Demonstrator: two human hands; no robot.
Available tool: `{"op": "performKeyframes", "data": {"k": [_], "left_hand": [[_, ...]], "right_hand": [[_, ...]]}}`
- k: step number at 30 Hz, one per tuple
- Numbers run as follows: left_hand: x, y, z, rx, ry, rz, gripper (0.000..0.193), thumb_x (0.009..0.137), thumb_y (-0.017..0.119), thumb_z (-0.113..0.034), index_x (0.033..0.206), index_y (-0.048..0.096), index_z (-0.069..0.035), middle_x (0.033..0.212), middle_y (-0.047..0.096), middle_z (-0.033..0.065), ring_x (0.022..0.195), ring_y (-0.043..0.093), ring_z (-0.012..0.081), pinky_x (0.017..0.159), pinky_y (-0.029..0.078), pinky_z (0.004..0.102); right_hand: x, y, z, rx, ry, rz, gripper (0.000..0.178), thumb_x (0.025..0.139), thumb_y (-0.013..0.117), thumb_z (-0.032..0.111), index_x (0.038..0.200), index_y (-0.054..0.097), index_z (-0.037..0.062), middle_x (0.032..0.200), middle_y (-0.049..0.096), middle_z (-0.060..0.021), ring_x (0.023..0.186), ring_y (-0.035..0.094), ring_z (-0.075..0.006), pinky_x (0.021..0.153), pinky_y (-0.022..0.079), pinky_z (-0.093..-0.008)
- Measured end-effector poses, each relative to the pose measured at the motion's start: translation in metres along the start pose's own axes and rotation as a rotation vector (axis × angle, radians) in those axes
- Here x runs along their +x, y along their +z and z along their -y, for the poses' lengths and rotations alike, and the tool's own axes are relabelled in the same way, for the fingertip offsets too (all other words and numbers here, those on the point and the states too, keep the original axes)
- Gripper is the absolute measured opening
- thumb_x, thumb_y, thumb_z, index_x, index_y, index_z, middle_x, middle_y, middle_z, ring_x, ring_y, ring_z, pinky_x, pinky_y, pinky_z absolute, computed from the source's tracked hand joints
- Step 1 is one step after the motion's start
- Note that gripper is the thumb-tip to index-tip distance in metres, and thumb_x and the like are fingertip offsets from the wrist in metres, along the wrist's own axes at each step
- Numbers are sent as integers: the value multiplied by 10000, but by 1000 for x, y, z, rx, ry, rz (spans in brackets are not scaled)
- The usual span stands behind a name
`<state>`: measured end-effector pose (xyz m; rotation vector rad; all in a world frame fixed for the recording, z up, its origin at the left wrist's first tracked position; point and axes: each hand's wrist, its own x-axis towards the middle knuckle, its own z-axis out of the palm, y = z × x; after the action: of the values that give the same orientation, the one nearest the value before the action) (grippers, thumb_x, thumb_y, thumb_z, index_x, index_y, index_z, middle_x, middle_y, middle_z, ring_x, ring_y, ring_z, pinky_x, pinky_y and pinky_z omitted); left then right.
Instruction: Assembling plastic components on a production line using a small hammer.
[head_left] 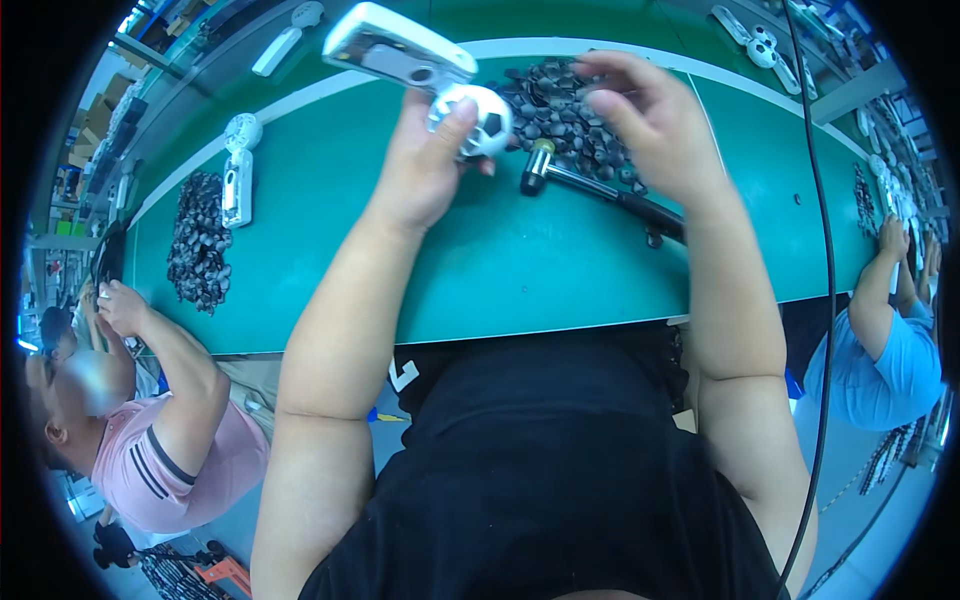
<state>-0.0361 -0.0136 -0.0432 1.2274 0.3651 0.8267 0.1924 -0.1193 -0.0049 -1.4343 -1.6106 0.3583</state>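
Note:
My left hand (425, 165) grips a white plastic housing (400, 47) with an open rectangular body and a round, football-patterned end. A black patch shows on the round end, beside my thumb. Over a pile of small black plastic pieces (570, 105) hovers my right hand (655, 125), its thumb and fingers apart. I see nothing between them. A hammer (585, 183) with a metal head and black handle lies on the green table (480, 275), just in front of the pile, its handle end partly behind my right wrist.
At left are another black pile (198, 245) and a white housing (237, 185). More white housings (765, 50) lie on the conveyor (640, 22) beyond. A black cable (822, 250) hangs at right. Co-workers in pink (185, 460) and blue (880, 360) sit either side.

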Motion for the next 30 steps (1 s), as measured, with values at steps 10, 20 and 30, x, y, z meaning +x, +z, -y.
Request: {"op": "performKeyframes", "data": {"k": [10,20,30], "left_hand": [[2,-15,-10,27,-23,-91,564,1012,620,-372,1421,350,-92,1128,636,138,946,712,246,630,543,288],[-5,-2,-4,47,-33,-17,508,1043,543,-391,1402,371,-76,1203,659,192,1003,701,268,662,547,300],[-5,1,-3,98,-83,-1,551,1013,573,-356,1437,348,-86,1206,659,170,1018,703,266,672,549,301]], "right_hand": [[-104,-59,23,-560,184,412,184,861,753,134,984,696,10,863,666,-126,797,645,-302,721,510,-402],[-121,-34,15,-695,117,235,137,848,742,117,910,648,40,860,632,-128,833,638,-319,743,507,-420],[-101,-45,14,-240,67,315,229,814,726,60,759,506,26,867,638,-105,756,618,-264,684,491,-351]]}}
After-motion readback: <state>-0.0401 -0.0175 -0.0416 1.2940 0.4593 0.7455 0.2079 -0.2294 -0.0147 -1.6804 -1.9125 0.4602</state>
